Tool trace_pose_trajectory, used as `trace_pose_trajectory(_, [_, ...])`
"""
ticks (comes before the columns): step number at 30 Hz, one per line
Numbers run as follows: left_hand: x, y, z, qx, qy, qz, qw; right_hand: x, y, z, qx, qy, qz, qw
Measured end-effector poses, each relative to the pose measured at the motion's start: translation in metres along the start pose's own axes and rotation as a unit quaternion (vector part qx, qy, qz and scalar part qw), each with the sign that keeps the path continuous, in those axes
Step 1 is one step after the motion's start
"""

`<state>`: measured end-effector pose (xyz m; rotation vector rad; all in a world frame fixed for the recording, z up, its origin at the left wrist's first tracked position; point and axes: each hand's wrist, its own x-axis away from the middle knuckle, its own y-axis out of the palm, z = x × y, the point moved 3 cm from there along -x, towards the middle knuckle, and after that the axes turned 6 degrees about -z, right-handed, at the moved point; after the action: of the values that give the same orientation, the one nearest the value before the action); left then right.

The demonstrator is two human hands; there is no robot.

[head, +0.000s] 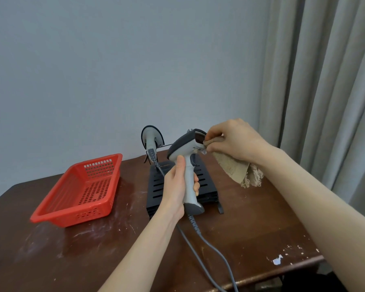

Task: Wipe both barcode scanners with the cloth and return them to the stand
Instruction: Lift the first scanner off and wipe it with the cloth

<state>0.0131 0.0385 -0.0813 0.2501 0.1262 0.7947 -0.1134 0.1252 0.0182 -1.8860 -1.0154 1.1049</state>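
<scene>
While left hand (173,186) grips scanner (183,144) and right hand (234,140) pinches cloth (232,167) on its window, cable (195,225) trailing toward 6 o'clock may snag, tugging scanner loose.

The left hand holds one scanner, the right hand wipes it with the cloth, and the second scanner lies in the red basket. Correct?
No. The head view shows the second scanner at the far end of the black stand, not in the red basket. The rest is right: left hand on the held scanner, right hand with the cloth.
</scene>
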Motion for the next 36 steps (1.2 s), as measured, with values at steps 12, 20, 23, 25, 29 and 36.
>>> trace_pose_trajectory(12, [0.002,0.002,-0.007,-0.033,0.002,0.000,0.999,-0.004,0.003,-0.006,0.196,0.046,0.003,0.979])
trace_pose_trajectory(20, [0.002,0.000,-0.005,0.003,-0.011,0.003,1.000,0.009,0.007,0.001,-0.002,0.020,0.053,0.998])
trace_pose_trajectory(23, [0.001,0.000,-0.005,-0.003,-0.011,0.001,1.000,0.003,0.012,-0.001,0.088,0.034,0.036,0.995])
trace_pose_trajectory(25, [0.002,0.000,-0.006,-0.004,-0.011,0.001,1.000,0.002,0.010,0.000,0.136,0.057,0.048,0.988])
trace_pose_trajectory(29, [0.001,-0.001,-0.005,0.008,-0.014,0.004,1.000,0.006,0.010,-0.001,0.064,0.041,0.083,0.994])
trace_pose_trajectory(36, [0.002,0.001,-0.010,0.058,-0.042,0.003,0.997,0.008,0.005,0.012,0.041,0.122,0.106,0.986])
